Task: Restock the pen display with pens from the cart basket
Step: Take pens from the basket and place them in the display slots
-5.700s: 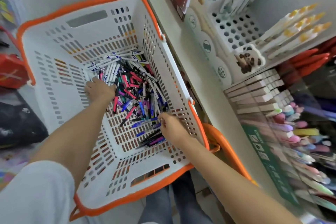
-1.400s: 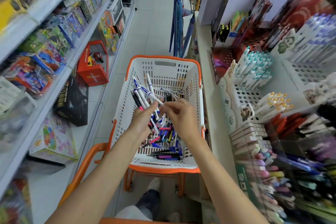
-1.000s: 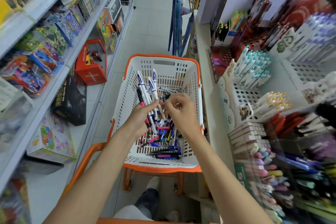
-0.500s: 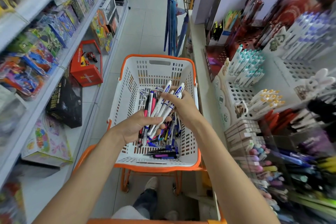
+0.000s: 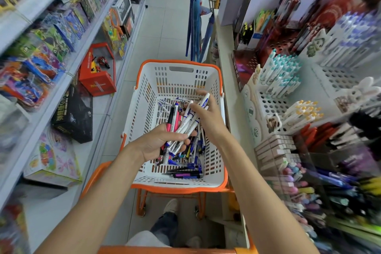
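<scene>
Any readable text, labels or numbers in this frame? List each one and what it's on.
Nothing can be read for certain.
On the black box: yellow lettering, too blurred.
On the pens in the left hand: blue print, too small.
On the pen display: round stickers, too small.

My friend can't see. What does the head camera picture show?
A person's left hand grips a bundle of white and pink plastic pens above a white plastic cart basket with an orange rim, while the right hand pinches the white pens' tops. A white perforated pen display rack stands on the right.
</scene>
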### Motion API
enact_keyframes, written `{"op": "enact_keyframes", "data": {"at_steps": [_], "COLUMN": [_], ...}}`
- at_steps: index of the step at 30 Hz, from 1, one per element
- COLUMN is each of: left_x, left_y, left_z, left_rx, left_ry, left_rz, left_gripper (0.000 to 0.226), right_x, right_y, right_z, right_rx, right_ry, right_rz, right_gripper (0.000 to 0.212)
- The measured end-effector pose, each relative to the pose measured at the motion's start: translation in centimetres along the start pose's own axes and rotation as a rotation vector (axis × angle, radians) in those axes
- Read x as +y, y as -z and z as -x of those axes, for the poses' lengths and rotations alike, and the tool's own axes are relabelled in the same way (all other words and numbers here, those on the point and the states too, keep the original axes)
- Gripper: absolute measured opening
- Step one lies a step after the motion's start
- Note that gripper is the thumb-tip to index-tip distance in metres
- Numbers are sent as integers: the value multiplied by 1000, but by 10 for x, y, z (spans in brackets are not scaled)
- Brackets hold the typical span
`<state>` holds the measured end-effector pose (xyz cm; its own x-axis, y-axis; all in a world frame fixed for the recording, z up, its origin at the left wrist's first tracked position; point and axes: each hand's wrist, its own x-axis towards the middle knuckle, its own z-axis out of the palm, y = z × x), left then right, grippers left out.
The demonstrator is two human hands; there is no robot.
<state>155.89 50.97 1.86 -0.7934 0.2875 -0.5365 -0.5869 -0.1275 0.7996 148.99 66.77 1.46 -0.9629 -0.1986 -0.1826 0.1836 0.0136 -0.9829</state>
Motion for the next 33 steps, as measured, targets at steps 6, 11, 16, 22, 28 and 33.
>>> {"op": "enact_keyframes", "data": {"at_steps": [6, 11, 16, 22, 28, 33], "left_x": [3, 1, 5, 7, 4, 0], "left_y": [-7, -8, -3, -3, 11, 17], "left_z": [-5, 0, 5, 7, -1, -9], "left_rx": [-85, -197, -292, -333, -239, -195], "left_ry": [22, 7, -42, -3, 1, -16], "left_rz": [119, 27, -153, -228, -28, 50], "left_gripper": [83, 17, 13, 12, 24, 25], "right_x": [-2, -24, -54, -55, -43, -33], "right_y": [11, 31, 36, 32, 36, 29], "right_z": [0, -1, -8, -15, -17, -19], "right_rx": [-82, -183, -435, -545, -349, -168], "right_ry": [-18, -18, 54, 49, 46, 126], "right_rz": [100, 283, 605, 707, 386, 266], "right_gripper": [15, 46, 9, 14, 8, 16]}}
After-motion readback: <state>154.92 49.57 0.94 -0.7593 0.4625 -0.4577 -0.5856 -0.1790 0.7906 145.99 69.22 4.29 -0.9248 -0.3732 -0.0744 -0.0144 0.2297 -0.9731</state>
